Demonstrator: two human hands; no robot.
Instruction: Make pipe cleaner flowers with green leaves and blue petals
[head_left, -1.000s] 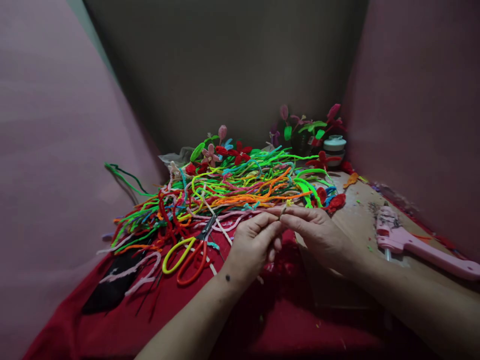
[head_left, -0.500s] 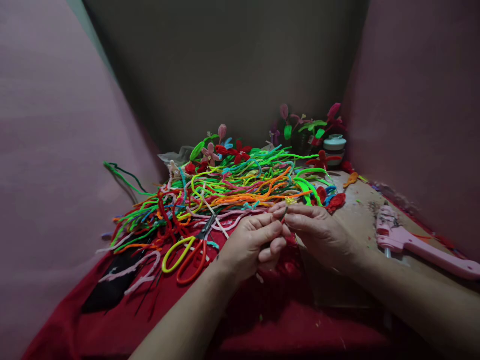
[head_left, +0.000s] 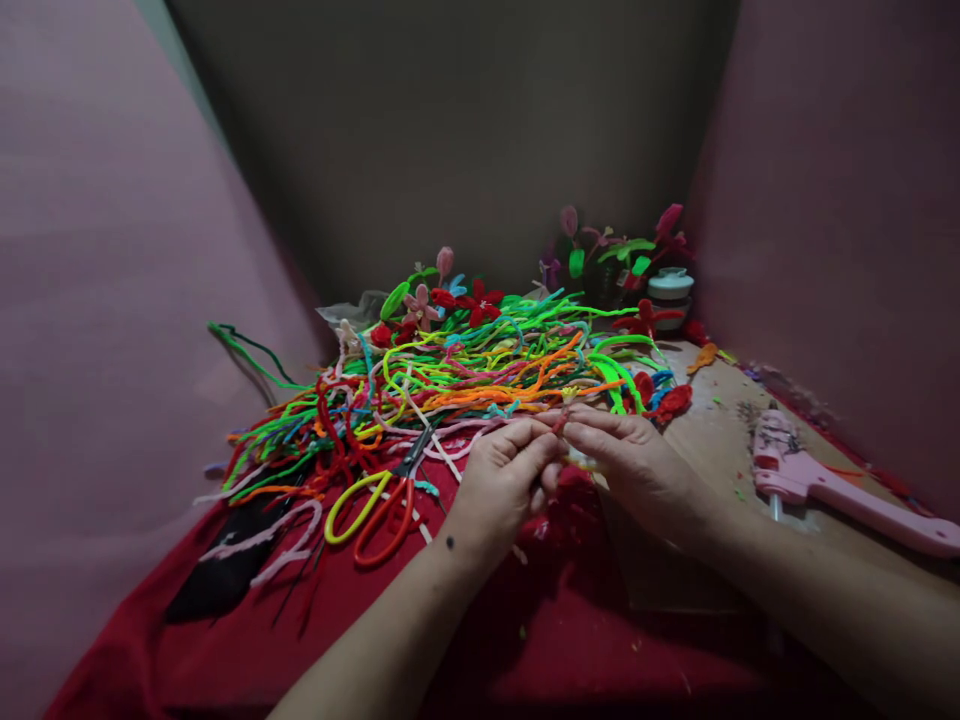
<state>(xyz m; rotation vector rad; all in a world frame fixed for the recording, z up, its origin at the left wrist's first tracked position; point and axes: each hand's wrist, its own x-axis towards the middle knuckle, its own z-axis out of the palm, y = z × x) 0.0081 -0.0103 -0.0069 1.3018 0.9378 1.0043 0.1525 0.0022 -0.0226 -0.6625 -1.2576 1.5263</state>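
Note:
My left hand (head_left: 504, 478) and my right hand (head_left: 637, 462) meet fingertip to fingertip over the red cloth (head_left: 360, 620), just in front of a big heap of coloured pipe cleaners (head_left: 465, 375). Both pinch one small red piece (head_left: 559, 424) between thumbs and forefingers; most of it is hidden by the fingers. More red fuzzy material (head_left: 574, 478) shows under the hands. Scissors with a yellow and an orange handle (head_left: 375, 505) lie to the left of my left hand.
A pink glue gun (head_left: 817, 482) lies on the bare board at the right. Finished pipe-cleaner flowers (head_left: 450, 298) and a white jar (head_left: 670, 290) stand at the back. Pink walls close in on both sides, a dark wall behind.
The left hand's fingers have curled and shifted around the small piece, and both hands have turned it slightly. The hands stay in the same spot. Nothing else has moved.

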